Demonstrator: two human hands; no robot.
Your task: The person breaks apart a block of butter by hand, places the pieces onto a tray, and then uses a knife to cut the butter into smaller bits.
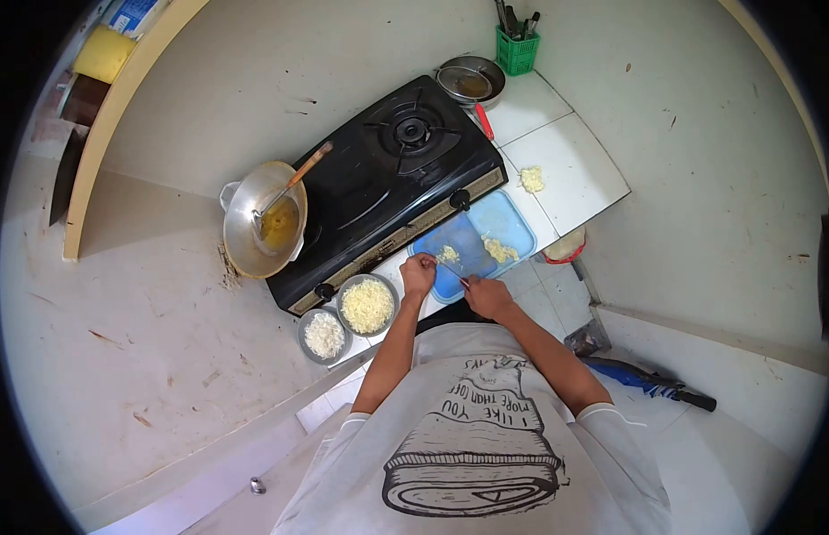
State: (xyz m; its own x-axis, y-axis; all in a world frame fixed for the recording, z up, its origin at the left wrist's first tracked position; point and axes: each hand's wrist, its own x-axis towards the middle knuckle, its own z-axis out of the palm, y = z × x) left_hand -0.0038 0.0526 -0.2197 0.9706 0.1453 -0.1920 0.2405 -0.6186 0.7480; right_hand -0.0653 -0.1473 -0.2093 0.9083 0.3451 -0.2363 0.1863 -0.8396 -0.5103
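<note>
Shirt lettered "I LIKE YOU", apparent knife

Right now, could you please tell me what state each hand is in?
Left hand: partly curled; whether it holds anything cannot be told.
Right hand: closed, holding a knife by its handle.

Head view: worn high, facing forward and steeply down
White cloth shirt with black print: near, looked on from above
Bare left hand, bare right hand: farther off, mid-view
Black rectangular metal stove: far, slightly left
Field: wide, bowed, dark-cornered
</note>
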